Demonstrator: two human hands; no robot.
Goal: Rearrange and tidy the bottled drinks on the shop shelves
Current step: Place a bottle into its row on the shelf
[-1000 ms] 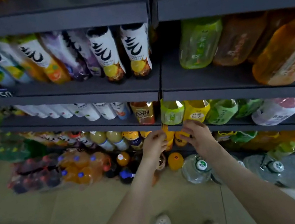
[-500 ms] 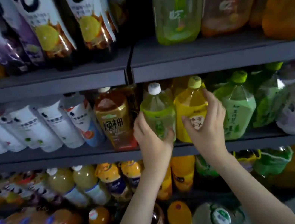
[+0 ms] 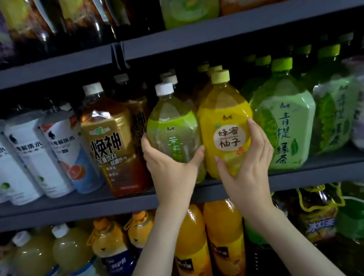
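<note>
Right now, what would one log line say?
left hand grips pale green bottle | right hand grips yellow bottle | both upright on middle shelf

1. The left hand [image 3: 172, 171] and the right hand [image 3: 248, 174] are both bare, with slender fingers.
2. The left forearm [image 3: 150, 265] is bare and slim, uncovered along its whole visible length to the bottom edge.
3. The right forearm [image 3: 291, 240] is bare in the same way, smooth and slim.
4. The nail on the right thumb [image 3: 218, 162] is short and rounded.
</note>
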